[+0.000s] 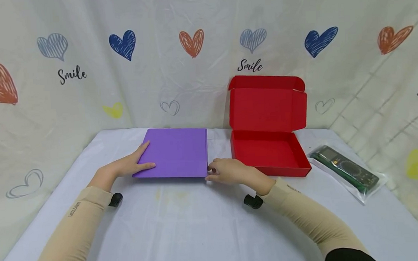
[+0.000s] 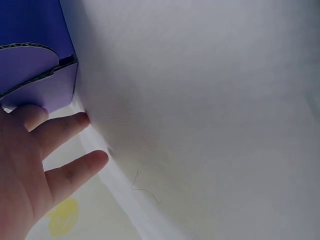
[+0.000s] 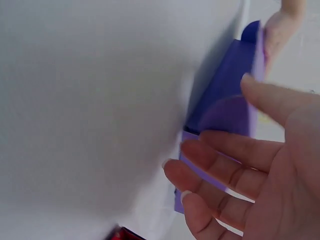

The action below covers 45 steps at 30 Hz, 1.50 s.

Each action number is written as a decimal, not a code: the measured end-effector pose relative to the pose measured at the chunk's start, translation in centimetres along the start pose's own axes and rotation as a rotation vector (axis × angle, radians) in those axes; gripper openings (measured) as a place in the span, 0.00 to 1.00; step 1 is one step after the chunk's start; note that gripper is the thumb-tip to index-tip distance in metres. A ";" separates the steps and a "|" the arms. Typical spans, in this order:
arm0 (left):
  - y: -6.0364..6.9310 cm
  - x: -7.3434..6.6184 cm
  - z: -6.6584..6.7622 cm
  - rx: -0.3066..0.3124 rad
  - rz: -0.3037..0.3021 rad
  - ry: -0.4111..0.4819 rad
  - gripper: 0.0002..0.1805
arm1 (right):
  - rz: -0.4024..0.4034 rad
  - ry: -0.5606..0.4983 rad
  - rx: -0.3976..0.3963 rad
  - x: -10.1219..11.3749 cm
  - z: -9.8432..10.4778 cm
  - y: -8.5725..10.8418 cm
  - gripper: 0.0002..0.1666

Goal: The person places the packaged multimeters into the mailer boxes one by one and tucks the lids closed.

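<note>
A purple cardboard box (image 1: 176, 153) lies on the table, its lid nearly down. My left hand (image 1: 128, 165) rests on the lid's left edge, thumb on top. In the left wrist view that hand (image 2: 25, 160) has its fingers spread beside the box's side flaps (image 2: 42, 87). At the box's right side is my right hand (image 1: 230, 171). The right wrist view shows this hand (image 3: 265, 165) with relaxed, slightly bent fingers by a curved side flap (image 3: 225, 116); the lid stands partly raised there, and whether the fingertips touch the flap is unclear.
An empty red box (image 1: 271, 153) stands right of the purple one, its lid upright at the back. Farther right lies a dark device in a clear bag (image 1: 349, 171). A white cloth (image 1: 178, 233) covers the table, and a curtain printed with hearts (image 1: 207, 84) hangs behind.
</note>
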<state>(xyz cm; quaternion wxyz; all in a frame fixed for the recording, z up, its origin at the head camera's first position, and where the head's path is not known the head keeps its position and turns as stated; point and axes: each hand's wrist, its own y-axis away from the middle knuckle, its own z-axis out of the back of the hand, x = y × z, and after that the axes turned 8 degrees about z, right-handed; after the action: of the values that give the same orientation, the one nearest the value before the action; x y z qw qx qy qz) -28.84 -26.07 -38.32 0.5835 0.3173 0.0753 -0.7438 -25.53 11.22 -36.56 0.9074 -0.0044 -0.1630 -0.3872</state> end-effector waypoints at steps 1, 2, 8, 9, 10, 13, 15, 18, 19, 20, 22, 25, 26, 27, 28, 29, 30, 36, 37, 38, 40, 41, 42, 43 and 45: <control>0.0 0.0 0.0 -0.002 0.000 0.000 0.58 | 0.000 -0.009 0.002 0.1 0.2 0.0 0.23; 0.0 0.0 0.1 -0.004 0.002 -0.001 0.58 | 0.000 -0.016 0.003 0.1 0.3 0.1 0.24; 0.2 0.1 0.2 -0.015 0.004 -0.012 0.59 | 0.000 -0.006 -0.027 0.3 1.2 -0.1 0.26; 0.2 0.2 0.2 -0.015 0.005 -0.016 0.59 | -0.001 0.003 -0.036 0.2 1.2 -0.1 0.26; 0.2 0.2 0.2 -0.014 0.007 -0.018 0.60 | -0.006 0.015 -0.044 0.2 1.3 -0.2 0.26; 0.4 0.3 0.2 -0.009 0.015 -0.015 0.61 | -0.022 0.036 -0.068 0.1 1.4 -0.4 0.24; 0.5 0.3 0.2 -0.006 0.019 -0.010 0.61 | -0.031 0.038 -0.082 0.0 1.5 -0.6 0.24; 0.5 0.2 0.2 -0.004 0.020 -0.004 0.62 | -0.029 0.040 -0.106 0.0 1.5 -1.1 0.24; 0.5 0.2 0.2 -0.004 0.021 -0.005 0.62 | -0.027 0.038 -0.113 0.0 1.5 -1.2 0.25; 0.5 0.2 0.1 -0.003 0.021 -0.006 0.62 | -0.024 0.036 -0.120 0.0 1.4 -1.3 0.25; 0.6 0.2 0.1 -0.001 0.022 -0.004 0.63 | -0.024 0.031 -0.129 -0.1 1.2 -1.5 0.26; 0.5 0.2 0.0 0.000 0.022 -0.005 0.64 | -0.037 0.012 -0.138 -0.1 1.2 -1.7 0.26; 0.5 0.3 0.0 0.000 0.020 -0.005 0.64 | -0.040 0.007 -0.140 -0.1 1.3 -1.8 0.26; 0.5 0.3 0.0 -0.001 0.023 -0.003 0.64 | -0.042 0.003 -0.143 -0.1 1.3 -1.9 0.27; 0.4 0.3 0.0 -0.002 0.023 -0.003 0.64 | -0.042 0.002 -0.147 -0.1 1.4 -2.0 0.27; 0.4 0.3 0.1 -0.003 0.026 -0.003 0.65 | -0.041 0.001 -0.151 -0.1 1.4 -2.1 0.28; 0.4 0.2 0.1 -0.004 0.023 -0.007 0.65 | -0.037 0.004 -0.153 -0.2 1.5 -2.2 0.29; 0.2 0.1 0.0 0.004 0.042 -0.005 0.67 | -0.054 0.035 -0.096 -0.2 1.4 -3.0 0.48; 0.1 0.1 0.0 0.006 0.048 -0.002 0.68 | -0.065 0.036 -0.077 -0.2 1.3 -3.1 0.52; 0.0 0.1 0.0 0.006 0.049 -0.001 0.68 | -0.077 0.037 -0.057 -0.2 1.3 -3.2 0.54; 0.0 -0.1 0.1 0.009 0.051 0.001 0.69 | -0.103 0.032 -0.026 -0.2 1.2 -3.4 0.57; -0.1 -0.1 0.1 0.008 0.051 0.000 0.69 | -0.111 0.032 -0.014 -0.2 1.2 -3.5 0.58; -0.2 -0.1 0.1 0.006 0.049 0.001 0.69 | -0.117 0.024 -0.005 -0.3 1.1 -3.7 0.59; -0.2 -0.1 0.2 0.005 0.050 0.004 0.70 | -0.123 0.009 0.001 -0.3 1.1 -3.8 0.59; -0.3 0.0 0.3 0.000 0.054 0.008 0.71 | -0.128 -0.035 0.013 -0.5 1.1 -4.0 0.62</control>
<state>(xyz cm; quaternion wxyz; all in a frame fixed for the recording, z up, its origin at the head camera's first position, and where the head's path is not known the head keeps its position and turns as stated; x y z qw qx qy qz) -29.25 -26.13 -38.22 0.6031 0.3222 0.0689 -0.7265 -29.02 8.94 -36.17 0.8779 0.0052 -0.1815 -0.4431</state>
